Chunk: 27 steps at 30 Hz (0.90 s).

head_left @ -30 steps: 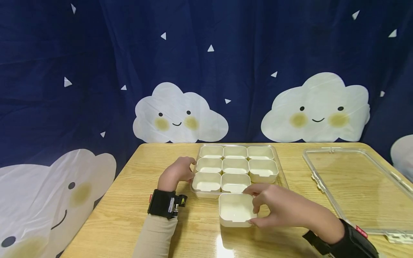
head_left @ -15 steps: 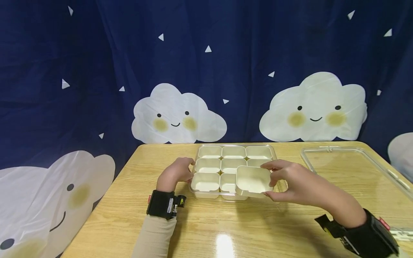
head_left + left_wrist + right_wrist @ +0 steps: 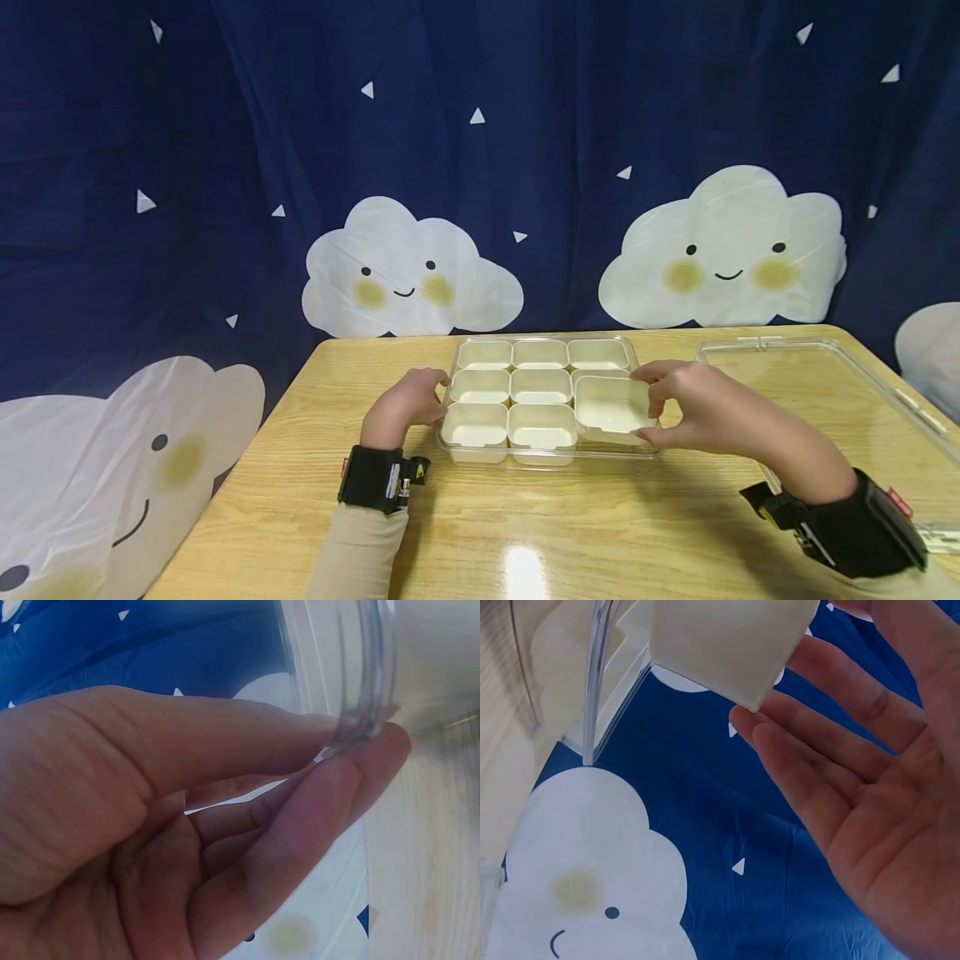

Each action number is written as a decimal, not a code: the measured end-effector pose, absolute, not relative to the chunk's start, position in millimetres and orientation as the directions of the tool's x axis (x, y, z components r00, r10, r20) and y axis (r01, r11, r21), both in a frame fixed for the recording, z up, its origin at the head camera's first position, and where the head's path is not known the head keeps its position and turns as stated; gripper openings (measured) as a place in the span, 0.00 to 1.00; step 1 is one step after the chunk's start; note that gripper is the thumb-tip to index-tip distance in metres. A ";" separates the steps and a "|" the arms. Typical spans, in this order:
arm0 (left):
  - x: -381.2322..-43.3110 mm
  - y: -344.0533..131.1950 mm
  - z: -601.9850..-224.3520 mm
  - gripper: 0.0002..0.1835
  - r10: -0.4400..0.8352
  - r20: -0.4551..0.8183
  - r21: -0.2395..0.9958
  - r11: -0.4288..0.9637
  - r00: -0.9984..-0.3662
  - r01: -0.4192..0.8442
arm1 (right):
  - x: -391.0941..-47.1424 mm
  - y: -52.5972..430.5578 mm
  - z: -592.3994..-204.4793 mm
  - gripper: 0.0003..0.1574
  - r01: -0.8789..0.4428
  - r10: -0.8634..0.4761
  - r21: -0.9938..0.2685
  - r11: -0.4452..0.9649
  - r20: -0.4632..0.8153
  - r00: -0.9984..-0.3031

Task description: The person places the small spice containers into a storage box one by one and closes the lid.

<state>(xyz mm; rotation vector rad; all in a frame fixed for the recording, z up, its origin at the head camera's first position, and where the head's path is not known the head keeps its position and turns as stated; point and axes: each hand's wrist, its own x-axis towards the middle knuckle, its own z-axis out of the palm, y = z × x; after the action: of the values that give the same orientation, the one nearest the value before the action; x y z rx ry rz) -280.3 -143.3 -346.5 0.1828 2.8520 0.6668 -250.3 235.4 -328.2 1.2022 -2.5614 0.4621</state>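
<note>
A small cream container [image 3: 613,406] is held by my right hand [image 3: 697,408], thumb at its front and fingers along its right side. It hangs slightly tilted over the front right corner of the clear plastic box [image 3: 543,465]. In the right wrist view, the cream container [image 3: 720,649] has its lower corner at my fingertips [image 3: 769,739]. My left hand [image 3: 408,406] pinches the box's left rim; the left wrist view has the clear rim [image 3: 367,675] between thumb and fingers. Several matching cream containers [image 3: 542,427] sit in rows inside the box, the middle right one partly hidden.
A clear lid [image 3: 909,408] with clips along its edges lies on the wooden table [image 3: 480,533] to the right, partly behind my right forearm. Behind the table hangs a dark blue curtain [image 3: 555,150] with smiling clouds.
My right hand has lifted the cream container from in front of the clear box and carried it back and right, over the box's front right corner. My left hand stays at the rim.
</note>
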 end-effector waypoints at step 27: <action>-281.1 -144.7 -346.0 0.25 0.184 -0.184 0.463 0.883 -0.965 0.080 | -262.3 236.3 -344.0 0.17 -0.727 -0.716 -0.254 0.638 0.151 -0.681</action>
<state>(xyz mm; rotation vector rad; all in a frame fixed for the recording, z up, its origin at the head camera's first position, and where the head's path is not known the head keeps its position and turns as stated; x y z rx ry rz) -281.1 -144.7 -346.0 0.2012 2.8288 0.6819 -262.3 236.3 -344.0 1.2387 -2.8105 0.4609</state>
